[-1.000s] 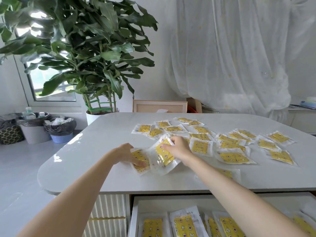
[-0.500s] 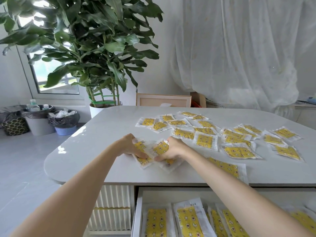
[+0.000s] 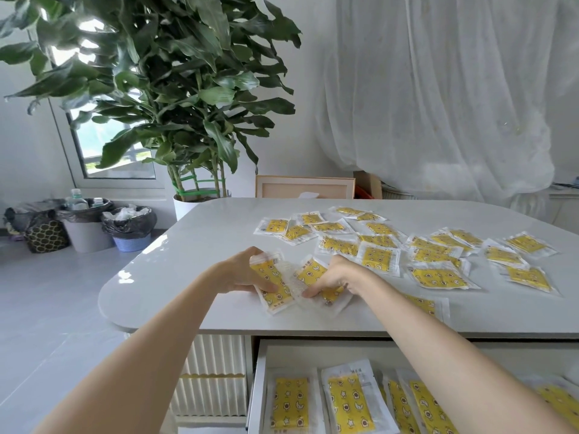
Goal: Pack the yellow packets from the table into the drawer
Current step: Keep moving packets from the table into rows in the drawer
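Note:
Several yellow packets [image 3: 437, 277] in clear wrappers lie scattered over the white table [image 3: 194, 245]. Near the table's front edge my left hand [image 3: 242, 272] grips one yellow packet [image 3: 275, 288], thumb on top. Beside it my right hand [image 3: 336, 275] grips another yellow packet [image 3: 308, 270] that overlaps the first. Below the table edge the white drawer [image 3: 257, 386] stands pulled out, with several yellow packets [image 3: 289, 402] laid side by side inside. My right forearm hides part of the drawer and one packet on the table.
A large potted plant [image 3: 175, 104] stands behind the table's left end. Two lined bins [image 3: 130, 225] and a patterned bag [image 3: 45, 234] sit on the floor at left. A wooden frame [image 3: 305, 187] leans behind the table; white curtains hang at the right.
My right hand has drawn its packet back toward the front edge and next to the left hand's packet. Both hands now close on overlapping packets. The view tilted down.

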### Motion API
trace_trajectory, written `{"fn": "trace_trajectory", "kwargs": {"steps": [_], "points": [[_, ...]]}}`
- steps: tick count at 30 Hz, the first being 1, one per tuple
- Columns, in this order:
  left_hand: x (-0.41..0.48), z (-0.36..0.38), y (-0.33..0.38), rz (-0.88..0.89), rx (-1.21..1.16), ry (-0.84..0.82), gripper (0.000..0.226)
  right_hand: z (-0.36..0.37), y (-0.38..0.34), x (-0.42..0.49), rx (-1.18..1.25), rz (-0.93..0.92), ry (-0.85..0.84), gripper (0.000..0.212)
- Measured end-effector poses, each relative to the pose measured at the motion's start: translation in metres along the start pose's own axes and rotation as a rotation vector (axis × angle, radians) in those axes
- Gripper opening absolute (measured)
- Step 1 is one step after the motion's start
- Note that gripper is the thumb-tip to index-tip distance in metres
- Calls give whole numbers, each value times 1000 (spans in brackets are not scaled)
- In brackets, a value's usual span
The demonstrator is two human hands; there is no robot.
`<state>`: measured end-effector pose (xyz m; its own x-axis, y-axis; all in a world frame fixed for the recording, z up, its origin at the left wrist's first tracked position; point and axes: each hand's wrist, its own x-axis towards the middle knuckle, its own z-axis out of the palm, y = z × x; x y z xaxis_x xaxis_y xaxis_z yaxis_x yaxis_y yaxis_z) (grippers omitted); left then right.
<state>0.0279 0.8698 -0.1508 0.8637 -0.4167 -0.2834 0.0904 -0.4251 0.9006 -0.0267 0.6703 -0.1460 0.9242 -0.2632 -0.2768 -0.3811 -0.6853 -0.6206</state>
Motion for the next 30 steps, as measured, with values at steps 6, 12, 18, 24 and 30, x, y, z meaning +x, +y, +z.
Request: {"fn": "trace_trajectory", "kwargs": {"steps": [6,12,18,24,30], "points": [[-5,4,5,35,17,-36,78,4,3,-3,136,-4,-51,104],[-10,9,17,191,-27,119,93,2,12,-8,513,-146,82,103],[-19,19,28,369,185,202,47,-2,21,-11,695,-258,151,119],[-29,33,33,363,228,92,21,3,27,-21,821,-385,145,89],[-34,31,37,250,108,-32,29,12,20,-25,760,-400,193,127]]}}
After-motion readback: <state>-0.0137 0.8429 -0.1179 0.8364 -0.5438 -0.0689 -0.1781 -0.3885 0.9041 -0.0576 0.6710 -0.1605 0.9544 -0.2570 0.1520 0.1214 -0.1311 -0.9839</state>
